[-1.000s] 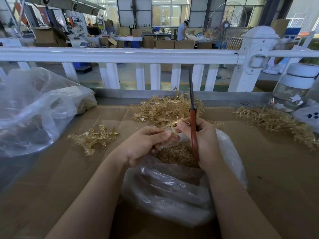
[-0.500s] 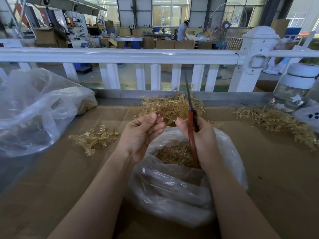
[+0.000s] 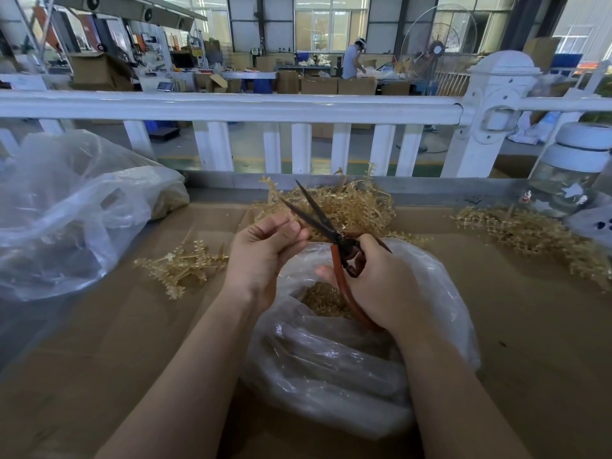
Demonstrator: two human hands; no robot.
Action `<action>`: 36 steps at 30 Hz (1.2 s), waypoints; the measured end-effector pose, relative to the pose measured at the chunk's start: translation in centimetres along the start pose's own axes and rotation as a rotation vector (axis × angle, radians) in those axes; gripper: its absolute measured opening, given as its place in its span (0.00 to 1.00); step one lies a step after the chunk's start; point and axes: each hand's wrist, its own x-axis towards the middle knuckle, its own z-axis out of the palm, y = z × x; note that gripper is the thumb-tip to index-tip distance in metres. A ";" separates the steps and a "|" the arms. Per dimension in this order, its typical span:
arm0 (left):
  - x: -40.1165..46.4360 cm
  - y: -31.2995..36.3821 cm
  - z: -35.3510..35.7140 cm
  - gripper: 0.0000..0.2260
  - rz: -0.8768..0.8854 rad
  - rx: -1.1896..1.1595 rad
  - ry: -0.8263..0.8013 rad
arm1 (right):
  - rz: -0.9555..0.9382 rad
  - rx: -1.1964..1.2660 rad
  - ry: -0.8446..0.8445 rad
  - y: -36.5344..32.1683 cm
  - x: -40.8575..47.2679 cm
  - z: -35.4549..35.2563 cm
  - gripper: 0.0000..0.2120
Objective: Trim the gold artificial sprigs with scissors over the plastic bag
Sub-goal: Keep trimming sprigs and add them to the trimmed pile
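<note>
Right hand [image 3: 377, 279] grips scissors [image 3: 326, 226], blades apart, over plastic bag [image 3: 331, 359]. Left hand [image 3: 261, 250] fingers curled, pinching; can't tell what. Sprig pile [image 3: 357, 207] just beyond, far side.

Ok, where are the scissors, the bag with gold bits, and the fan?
scissors [image 3: 319, 215]: head view, on a dark blade.
plastic bag [image 3: 331, 366]: head view, near wall.
fan [image 3: 436, 49]: head view, its hub.

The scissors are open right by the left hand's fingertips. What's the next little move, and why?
Probably closing the blades. The scissors, held in the right hand, are spread open beside the left hand, whose fingertips seem to pinch something too small to make out. Both sit above the open bag, where gold trimmings already lie.
</note>
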 end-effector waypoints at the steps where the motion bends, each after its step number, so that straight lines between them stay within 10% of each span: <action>1: -0.1 -0.1 0.1 0.05 0.023 0.039 -0.008 | -0.017 -0.031 0.008 0.0 0.0 0.0 0.33; 36: -0.1 -0.7 0.0 0.05 0.201 0.174 -0.025 | 0.023 -0.085 0.017 0.4 0.1 0.3 0.33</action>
